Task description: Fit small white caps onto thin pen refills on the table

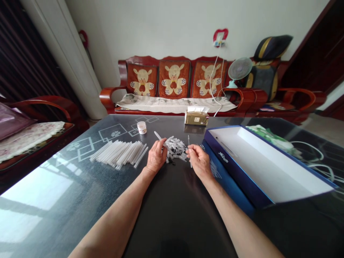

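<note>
My left hand point(156, 154) is closed around a whitish pen barrel point(157, 135), whose end sticks up to the left past the fingers. In my right hand point(199, 159) a thin, clear pen refill point(188, 139) stands nearly upright, pinched between thumb and fingers with its tip up. Between the hands lies a heap of small white, grey and black pen caps point(176, 146). To the left of my left hand, many white pen barrels point(119, 153) lie side by side in a loose pile. Several thin clear sticks point(215, 169) rest beside my right wrist on a blue surface.
A large blue box point(239, 179) with a white inside stands open at the right. A small white tub point(142, 127) and a tissue box point(196, 117) stand further back on the dark glossy table point(107, 200). Green-white cloth and white cables lie beyond the box.
</note>
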The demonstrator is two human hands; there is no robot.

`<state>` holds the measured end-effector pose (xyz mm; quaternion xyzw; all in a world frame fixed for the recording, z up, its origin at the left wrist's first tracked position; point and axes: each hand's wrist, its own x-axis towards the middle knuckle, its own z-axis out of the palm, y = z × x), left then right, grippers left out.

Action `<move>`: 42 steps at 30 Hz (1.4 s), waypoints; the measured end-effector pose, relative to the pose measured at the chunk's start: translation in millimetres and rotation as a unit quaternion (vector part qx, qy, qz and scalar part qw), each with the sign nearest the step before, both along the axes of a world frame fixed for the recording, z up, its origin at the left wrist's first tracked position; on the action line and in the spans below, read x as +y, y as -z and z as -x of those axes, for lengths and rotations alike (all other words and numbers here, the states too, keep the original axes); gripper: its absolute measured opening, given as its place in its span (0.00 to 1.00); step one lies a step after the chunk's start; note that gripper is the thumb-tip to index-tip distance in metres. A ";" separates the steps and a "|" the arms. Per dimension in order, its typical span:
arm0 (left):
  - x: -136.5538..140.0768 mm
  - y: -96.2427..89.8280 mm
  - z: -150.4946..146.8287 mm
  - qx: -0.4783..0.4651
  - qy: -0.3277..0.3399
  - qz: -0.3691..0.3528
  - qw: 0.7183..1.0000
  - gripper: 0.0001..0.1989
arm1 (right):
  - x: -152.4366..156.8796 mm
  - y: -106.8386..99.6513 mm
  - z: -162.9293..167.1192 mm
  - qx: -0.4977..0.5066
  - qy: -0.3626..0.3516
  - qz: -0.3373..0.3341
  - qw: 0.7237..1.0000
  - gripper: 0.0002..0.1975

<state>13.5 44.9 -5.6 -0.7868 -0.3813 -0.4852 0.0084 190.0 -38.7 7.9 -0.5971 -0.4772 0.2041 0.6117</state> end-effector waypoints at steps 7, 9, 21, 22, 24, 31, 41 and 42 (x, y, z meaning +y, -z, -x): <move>-8.0 -14.1 0.1 0.094 -0.070 -0.087 0.989 0.10 | 2.4 3.2 11.6 0.220 -0.035 -0.056 0.973 0.21; -7.7 -14.0 -0.4 0.096 -0.021 -0.101 0.990 0.11 | 1.3 -1.4 9.9 0.236 -0.012 -0.064 0.970 0.20; -7.5 -6.2 -3.1 0.177 0.048 -0.043 0.982 0.22 | 4.8 -3.4 4.8 0.274 -0.010 -0.097 0.957 0.18; -7.4 -5.9 -3.3 0.177 0.049 -0.042 0.982 0.22 | 4.7 -3.0 4.6 0.271 -0.011 -0.095 0.958 0.18; -7.1 -4.6 -3.8 0.179 0.052 -0.041 0.982 0.22 | 4.6 -2.0 4.4 0.260 -0.013 -0.092 0.961 0.18; -12.0 -5.1 -8.8 0.187 0.083 -0.058 0.977 0.21 | 4.5 6.6 5.8 0.215 -0.049 -0.054 0.974 0.18; -29.2 -16.4 -18.4 0.176 0.107 -0.016 0.978 0.19 | -3.7 4.5 18.3 0.095 -0.156 0.014 0.983 0.23; -29.8 -16.5 -18.5 0.178 0.108 -0.009 0.978 0.19 | -4.1 3.5 19.0 0.090 -0.159 0.018 0.983 0.24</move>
